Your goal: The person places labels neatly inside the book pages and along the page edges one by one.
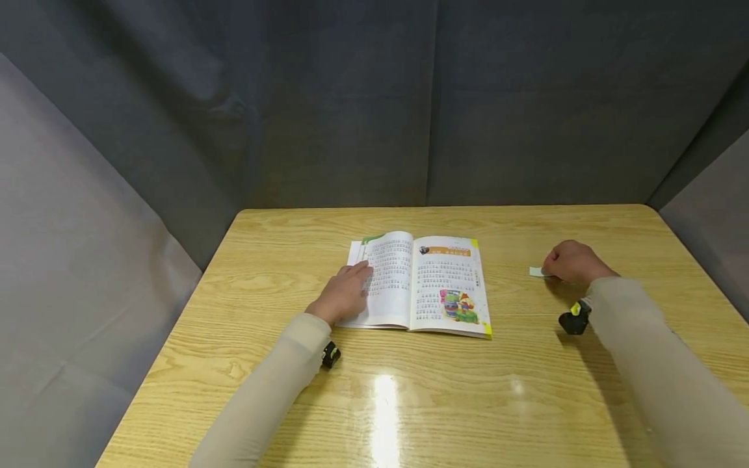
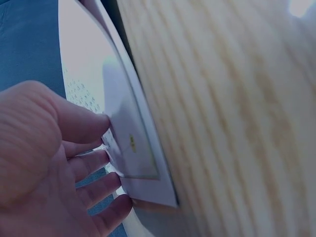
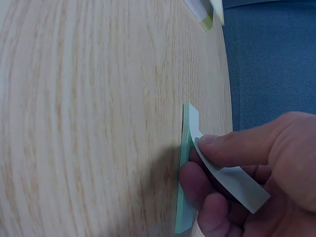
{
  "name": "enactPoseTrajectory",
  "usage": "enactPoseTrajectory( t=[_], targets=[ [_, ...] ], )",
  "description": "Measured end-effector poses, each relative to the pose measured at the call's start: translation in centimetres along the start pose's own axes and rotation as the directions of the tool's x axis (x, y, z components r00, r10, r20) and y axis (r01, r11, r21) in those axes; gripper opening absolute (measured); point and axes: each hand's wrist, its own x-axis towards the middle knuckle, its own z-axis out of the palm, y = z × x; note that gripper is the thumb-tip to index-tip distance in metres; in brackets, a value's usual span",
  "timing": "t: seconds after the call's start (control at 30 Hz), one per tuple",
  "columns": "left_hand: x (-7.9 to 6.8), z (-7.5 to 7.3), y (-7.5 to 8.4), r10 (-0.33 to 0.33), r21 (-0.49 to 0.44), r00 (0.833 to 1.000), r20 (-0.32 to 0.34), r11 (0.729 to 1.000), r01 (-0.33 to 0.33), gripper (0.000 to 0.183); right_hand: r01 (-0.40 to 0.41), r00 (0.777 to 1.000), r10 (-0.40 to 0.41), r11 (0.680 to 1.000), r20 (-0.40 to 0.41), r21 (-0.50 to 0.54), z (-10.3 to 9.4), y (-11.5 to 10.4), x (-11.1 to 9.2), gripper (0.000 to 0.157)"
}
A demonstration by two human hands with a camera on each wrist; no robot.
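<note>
An open book point(image 1: 447, 276) lies on the table, with printed text on both pages and a coloured picture low on the right one. My left hand point(image 1: 342, 296) rests on the outer part of the left page, fingers extended. The left wrist view has its thumb and fingertips touching the page point(image 2: 118, 98) near the edge. Right of the book, my right hand point(image 1: 576, 263) pinches the top sticky note point(image 3: 242, 185) between thumb and fingers. That note is bent up from a pale green sticky note pad point(image 3: 185, 148), which the fingers partly hide.
The wood-grain table point(image 1: 468, 396) reaches out on all sides of the book. A dark grey curtain point(image 1: 339, 104) hangs behind its far edge, and a lighter cloth point(image 1: 76, 273) hangs at the left. Glare point(image 1: 385, 416) shines on the tabletop near the front.
</note>
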Motion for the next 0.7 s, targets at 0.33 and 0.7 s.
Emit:
enactPoseTrajectory(
  t=[0.33,0.7],
  targets=[
    [-0.52,-0.63,-0.19,0.029,-0.078,0.999,-0.041,0.996,-0.033,0.055,0.014,0.999,-0.014,1.000,-0.031,-0.009,0.08,-0.24,0.01,0.023],
    [-0.47,-0.49,-0.32,0.058,-0.109,0.997,-0.056,0.992,-0.064,0.055,0.002,1.000,-0.002,1.000,-0.017,-0.014,-0.07,-0.07,-0.14,0.022]
  ],
)
